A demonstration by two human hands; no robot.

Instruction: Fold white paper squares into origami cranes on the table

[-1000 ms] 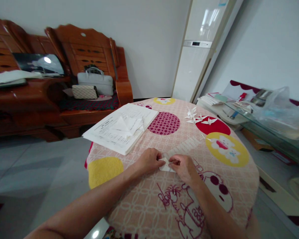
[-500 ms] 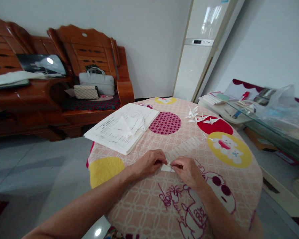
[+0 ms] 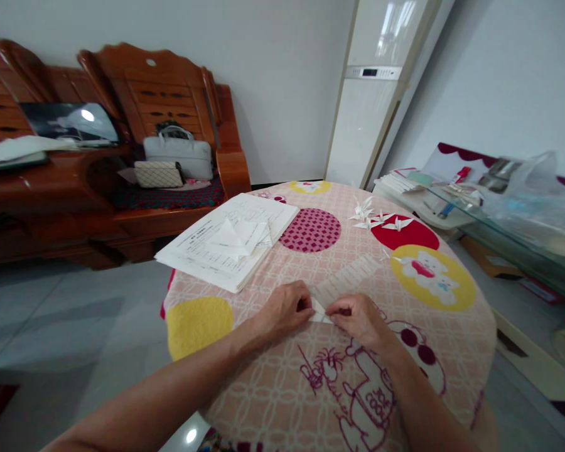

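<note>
A small folded piece of white paper [image 3: 319,312] lies on the round table with a pink patterned cloth [image 3: 273,389]. My left hand [image 3: 285,309] pinches its left side with curled fingers. My right hand [image 3: 358,317] pinches its right side, fingers pressed together. Most of the paper is hidden between the two hands. A stack of printed sheets with folded white papers on top [image 3: 230,242] lies to the far left of my hands. Several finished white paper cranes [image 3: 376,220] sit at the far right of the table.
A carved wooden bench [image 3: 122,144] with a grey bag [image 3: 179,154] stands behind the table. A tall white air conditioner [image 3: 371,100] stands in the corner. A glass shelf with books and a plastic bag [image 3: 499,201] is at the right.
Both hands have pressed closer over the paper, so less of it shows. The camera shifted slightly.
</note>
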